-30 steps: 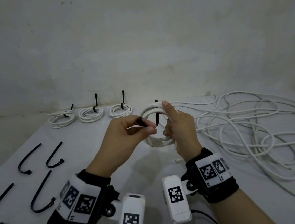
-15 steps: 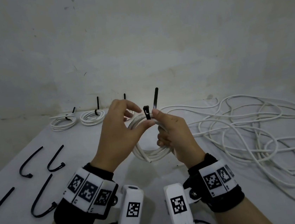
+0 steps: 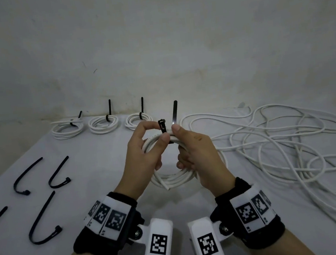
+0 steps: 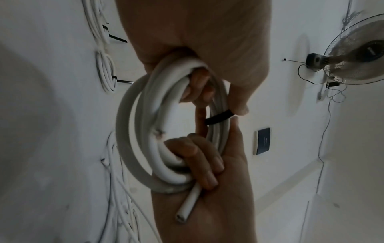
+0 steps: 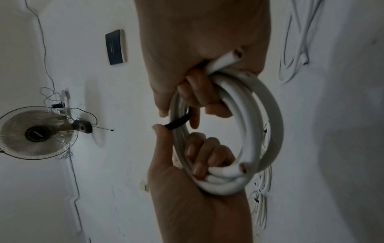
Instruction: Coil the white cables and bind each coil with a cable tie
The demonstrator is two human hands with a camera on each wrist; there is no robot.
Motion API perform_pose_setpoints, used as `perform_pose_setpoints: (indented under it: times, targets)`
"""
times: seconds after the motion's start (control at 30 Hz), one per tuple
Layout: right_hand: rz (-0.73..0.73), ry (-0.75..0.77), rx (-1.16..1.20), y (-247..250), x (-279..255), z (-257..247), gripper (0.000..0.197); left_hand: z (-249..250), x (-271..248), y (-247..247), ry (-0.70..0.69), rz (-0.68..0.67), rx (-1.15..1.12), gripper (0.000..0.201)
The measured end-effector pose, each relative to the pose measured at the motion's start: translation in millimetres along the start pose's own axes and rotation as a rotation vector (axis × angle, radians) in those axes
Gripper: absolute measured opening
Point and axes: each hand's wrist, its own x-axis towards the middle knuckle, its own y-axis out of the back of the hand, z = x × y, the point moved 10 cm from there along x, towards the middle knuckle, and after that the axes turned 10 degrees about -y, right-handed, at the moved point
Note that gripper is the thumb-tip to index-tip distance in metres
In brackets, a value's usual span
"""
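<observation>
1. Since half a second ago the left hand (image 3: 144, 149) has uncurled its index finger a little; the cable tie (image 3: 162, 126) head now stands clear above the thumb, its tail still upright.
2. Both hands hold the white cable coil (image 3: 175, 178) above the table (image 3: 95, 156), before the three bound coils (image 3: 103, 124).
3. Left thumb and forefinger pinch the tie head; lower fingers curl round the coil.
4. Right hand (image 3: 197, 151): thumb presses the tie's strap against the coil, fingers wrapped through it.
5. Loose cable (image 3: 279, 135) lies right; spare ties (image 3: 41, 177) left.
</observation>
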Motion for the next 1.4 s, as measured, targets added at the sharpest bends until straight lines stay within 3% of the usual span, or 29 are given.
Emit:
perform_pose_setpoints:
  times: [0.2, 0.27, 0.37, 0.47, 0.77, 0.87, 0.97, 1.4]
  targets:
    - [-0.044, -0.025, -0.014, -4.1, 2.6, 0.8, 0.041, 1.5, -0.8, 9.8, 0.006, 0.043, -0.096, 0.008]
    - [-0.051, -0.010, -0.030, 0.4, 8.6, -7.9, 0.035, -0.8, 0.5, 13.1, 0.034, 0.048, -0.142, 0.006]
    - [-0.011, 0.090, -0.099, 10.7, 12.9, -28.6, 0.017, -2.1, 0.5, 6.9, 0.062, -0.010, -0.204, 0.012]
    - [0.009, 0.187, -0.132, 16.4, 12.4, -42.8, 0.012, -5.8, -2.7, -6.2, 0.095, -0.083, -0.257, 0.015]
    - [0.072, 0.442, -0.232, 29.0, -1.0, -56.6, 0.014, -8.8, -9.2, -20.7, 0.151, -0.114, -0.382, 0.019]
    - [0.035, 0.570, -0.371, 20.3, -10.4, -61.3, 0.026, -10.1, -11.9, -25.5, 0.158, -0.137, -0.392, 0.010]
    - [-0.035, 0.667, -0.474, 11.1, -17.9, -63.2, 0.024, -9.8, -13.8, -26.6, 0.171, -0.144, -0.380, 0.011]
    - [-0.057, 0.706, -0.562, 10.7, -19.8, -61.1, 0.025, -11.8, -13.3, -25.4, 0.192, -0.142, -0.358, 0.011]
